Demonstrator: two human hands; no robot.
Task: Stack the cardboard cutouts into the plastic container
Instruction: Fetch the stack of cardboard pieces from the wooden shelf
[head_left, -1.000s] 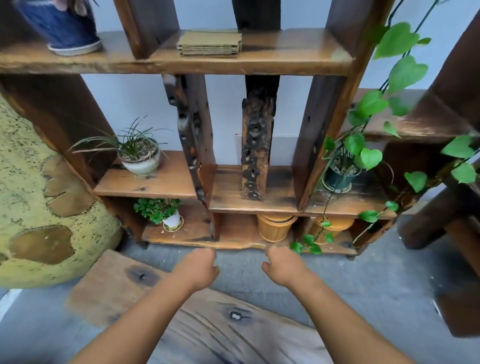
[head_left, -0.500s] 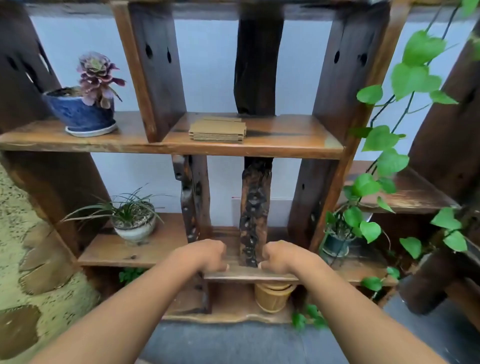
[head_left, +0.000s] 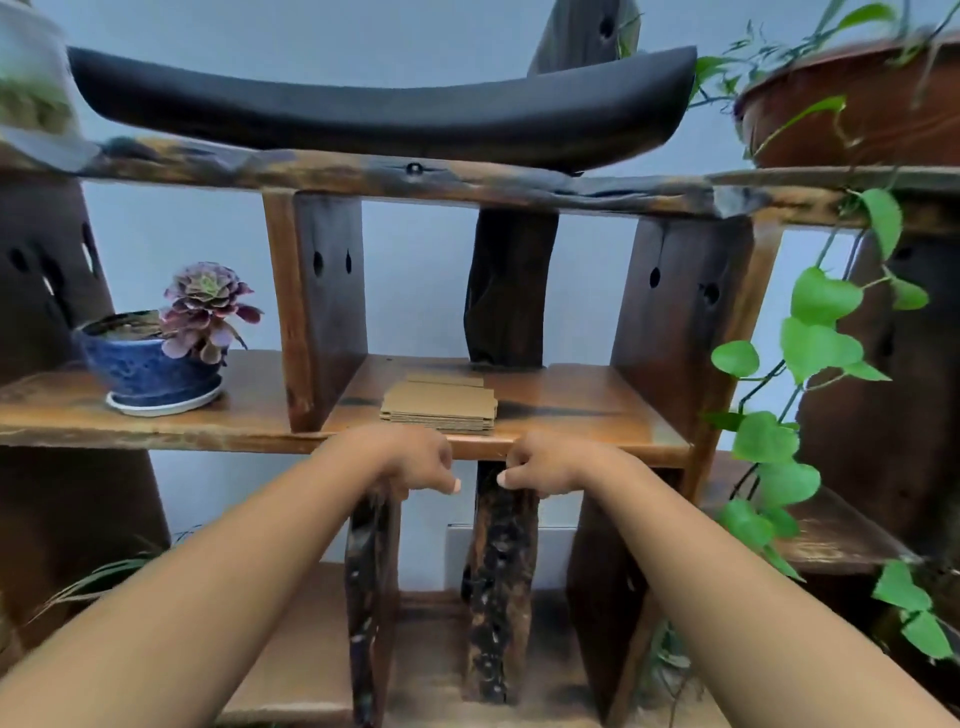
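**Flat cardboard stack on the middle shelf, both hands empty just below it**

Head view: a low stack of flat brown corrugated cardboard cutouts (head_left: 439, 408) lies on the polished brown wooden shelf board (head_left: 582, 410), between two dark upright planks and near the board's front edge. The top sheets sit a little askew, with one set back toward 12 o'clock of the rest. The left hand (head_left: 410, 462) and the right hand (head_left: 545, 465) hover side by side in front of the shelf's front edge, at 6 o'clock from the stack and apart from it. Both have their fingers loosely curled inward and grip nothing. At 9 o'clock from the stack, past an upright, stands a glazed blue ceramic pot with a purple rosette succulent (head_left: 156, 358). A green-leaved trailing vine (head_left: 815, 353) hangs at 3 o'clock. No plastic container shows anywhere here.

The cutouts look light, thin and fairly stiff, yet loose sheets are likely to slide over one another. Pinching the short left and right edges, thumbs on top and fingers slipped under the bottom sheet, would probably keep the pile square. Hard squeezing could crease the corrugated edges.
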